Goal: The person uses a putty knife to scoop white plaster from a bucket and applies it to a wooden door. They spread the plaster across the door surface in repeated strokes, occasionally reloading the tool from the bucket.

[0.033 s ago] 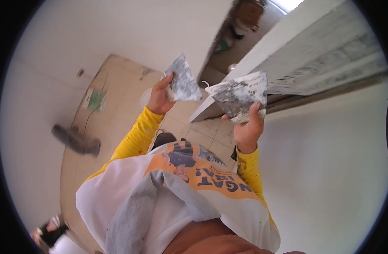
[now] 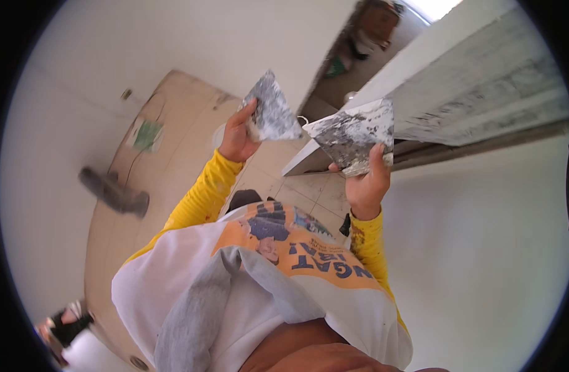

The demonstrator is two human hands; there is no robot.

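My left hand (image 2: 238, 139) grips a thin, triangular putty spreader (image 2: 273, 111), its grey face smeared with white, the thumb lying over its left edge. In my right hand (image 2: 367, 191) is a second flat, roughly triangular putty spreader (image 2: 359, 133), coated with dark grey and white putty, my thumb on its lower right part. Both are raised in front of me, their near corners close together. A small white curl (image 2: 303, 120) shows at the right spreader's left tip. The fingers behind both spreaders are mostly hidden.
A grey-smeared panel or wall edge (image 2: 483, 99) slants in at the right, beside a doorway-like gap (image 2: 324, 87). On the tiled floor (image 2: 185, 124) lies a green item (image 2: 146, 135) by a cord. A dark, boot-like object (image 2: 115, 192) is at the left, and a pale round container (image 2: 218, 135) lies partly behind my left hand.
The view has shifted slightly. Both hands and spreaders appear a little higher, still held the same way.
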